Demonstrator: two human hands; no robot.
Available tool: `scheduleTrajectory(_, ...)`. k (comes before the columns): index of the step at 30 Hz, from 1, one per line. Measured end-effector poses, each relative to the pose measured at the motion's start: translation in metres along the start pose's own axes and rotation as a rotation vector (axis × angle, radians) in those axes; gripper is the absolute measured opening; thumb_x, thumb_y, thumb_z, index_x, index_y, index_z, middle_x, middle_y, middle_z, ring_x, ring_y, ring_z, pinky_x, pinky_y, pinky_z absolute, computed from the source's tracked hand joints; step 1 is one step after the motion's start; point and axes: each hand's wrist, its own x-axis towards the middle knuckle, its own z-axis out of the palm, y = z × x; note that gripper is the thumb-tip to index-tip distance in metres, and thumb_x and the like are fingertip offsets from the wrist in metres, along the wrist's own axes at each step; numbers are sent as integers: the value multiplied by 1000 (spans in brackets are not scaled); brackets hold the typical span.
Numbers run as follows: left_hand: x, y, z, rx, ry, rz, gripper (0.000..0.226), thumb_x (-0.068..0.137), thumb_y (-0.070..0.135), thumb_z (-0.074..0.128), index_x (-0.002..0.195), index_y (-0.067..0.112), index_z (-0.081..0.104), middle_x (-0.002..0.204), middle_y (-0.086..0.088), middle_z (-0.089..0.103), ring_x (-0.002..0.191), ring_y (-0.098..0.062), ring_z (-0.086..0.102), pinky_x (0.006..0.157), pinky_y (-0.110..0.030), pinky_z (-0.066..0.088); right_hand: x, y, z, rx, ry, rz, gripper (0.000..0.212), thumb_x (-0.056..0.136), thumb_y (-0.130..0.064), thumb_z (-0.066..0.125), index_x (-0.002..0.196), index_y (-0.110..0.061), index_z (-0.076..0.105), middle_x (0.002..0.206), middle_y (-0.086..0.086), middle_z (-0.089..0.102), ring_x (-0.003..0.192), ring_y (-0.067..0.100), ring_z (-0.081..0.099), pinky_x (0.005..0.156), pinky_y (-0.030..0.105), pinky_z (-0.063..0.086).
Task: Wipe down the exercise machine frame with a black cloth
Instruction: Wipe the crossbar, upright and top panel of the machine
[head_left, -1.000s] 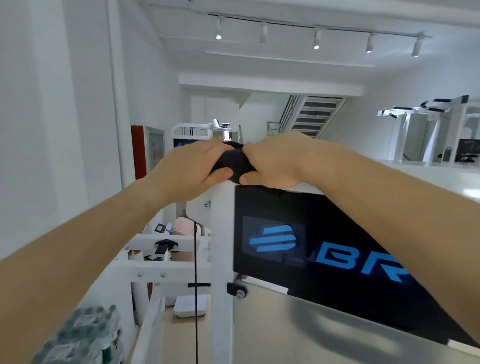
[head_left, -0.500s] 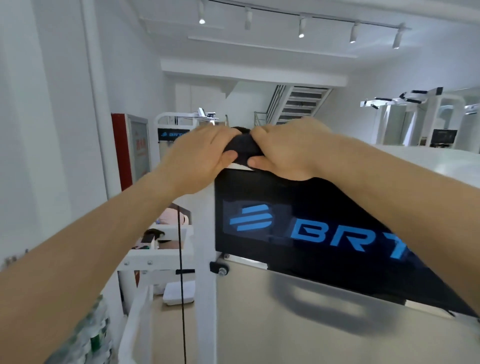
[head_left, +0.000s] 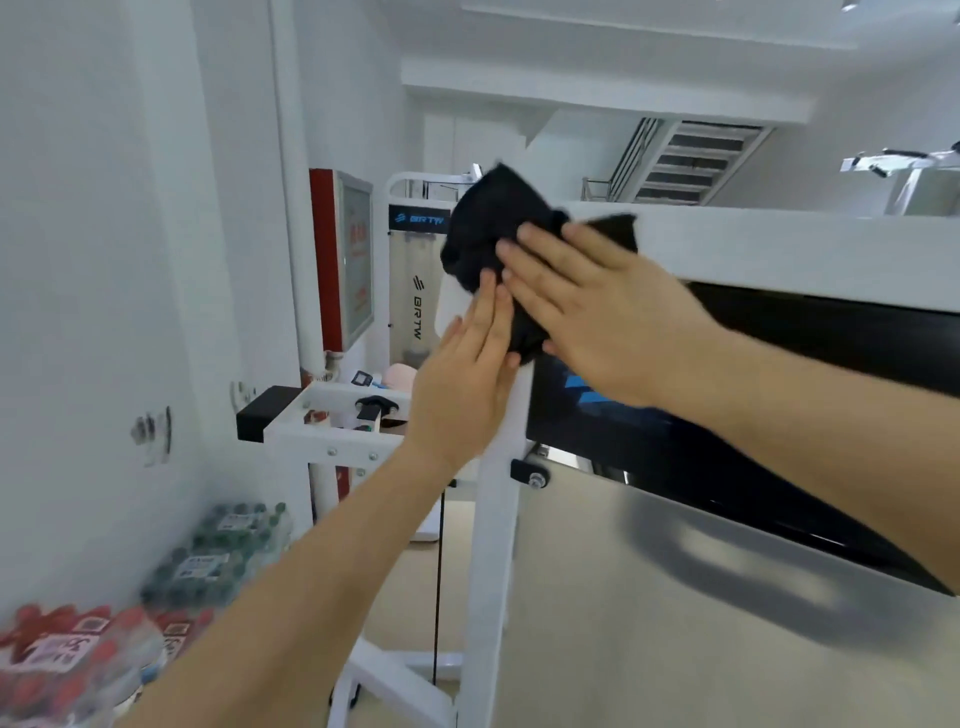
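The black cloth (head_left: 491, 223) is draped over the top corner of the white exercise machine frame (head_left: 493, 545), where the upright post meets the top bar. My right hand (head_left: 597, 312) lies flat on the cloth with its fingers straight, pressing it against the corner. My left hand (head_left: 462, 384) rests against the left side of the post just below, fingers straight, their tips touching the cloth's lower edge. A black panel (head_left: 753, 415) with a blue logo sits under the top bar, partly hidden by my right forearm.
Shrink-wrapped packs of bottles (head_left: 218, 556) stand by the left wall, with red-capped ones (head_left: 67, 654) nearer. A second white machine (head_left: 415, 249) and a red cabinet (head_left: 340, 260) stand behind. A thin black cable (head_left: 439, 587) hangs left of the post. Stairs (head_left: 691, 161) rise at the back.
Both hands gripped the bunched cloth on top of the corner; now they have opened flat, the cloth has spread out, and the hands have slid lower on the post.
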Motion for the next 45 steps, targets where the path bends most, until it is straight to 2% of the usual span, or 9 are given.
scheduleTrajectory(6,-32,14,0,35,-67,21,56,108,29,30,157,7,13,165,-13,17,154,-25,15,123,-44,25,-25,-29,5,27,-40,12,66,105,-42,17,156,-7,-6,166,14,-7,153,31,-10,121,47,-11)
scheduleTrajectory(11,62,31,-29,137,-55,121,59,106,31,28,159,10,12,167,-10,13,155,-24,8,125,-42,10,-32,33,-15,42,-12,248,76,100,-51,18,158,-7,-3,166,15,-2,153,32,1,124,47,5)
scheduleTrajectory(17,119,92,-26,133,-64,307,56,105,30,31,157,10,23,164,-8,24,153,-26,16,125,-46,13,-98,82,-19,152,-43,360,76,100,-55,27,156,-5,15,148,15,42,129,35,47,115,49,30)
scheduleTrajectory(27,127,188,-11,133,-46,319,58,105,32,29,158,12,19,164,-9,23,153,-27,14,125,-43,8,-188,121,-18,195,-39,385,74,101,-54,27,156,-5,16,147,14,45,125,34,51,112,47,33)
scheduleTrajectory(31,136,238,-8,98,-36,323,55,103,31,30,155,11,30,158,-8,37,149,-28,28,123,-44,13,-229,141,-14,239,-22,431,69,101,-56,25,153,-11,23,133,10,54,111,34,59,83,45,48)
scheduleTrajectory(33,138,266,-6,79,-34,322,53,103,30,30,153,13,35,154,-7,43,146,-28,33,122,-45,14,-254,154,-6,280,11,466,66,100,-57,23,151,-15,27,127,9,56,102,33,61,63,37,42)
scheduleTrajectory(35,138,296,-1,65,-20,320,52,102,30,32,151,13,39,152,-7,45,145,-28,35,122,-46,15,-282,164,3,330,38,484,64,100,-57,21,149,-16,28,126,8,57,96,33,63,59,34,38)
scheduleTrajectory(40,122,359,16,113,34,267,56,102,30,31,155,12,30,162,-10,28,152,-31,19,124,-46,13,-340,167,25,527,85,447,66,102,-55,21,155,-17,15,141,10,51,119,35,55,84,48,51)
scheduleTrajectory(45,79,411,38,188,18,224,64,102,30,35,159,11,15,166,-15,12,154,-34,9,124,-47,13,-391,144,54,736,171,469,70,104,-48,32,158,-15,3,161,9,28,137,31,41,107,45,39)
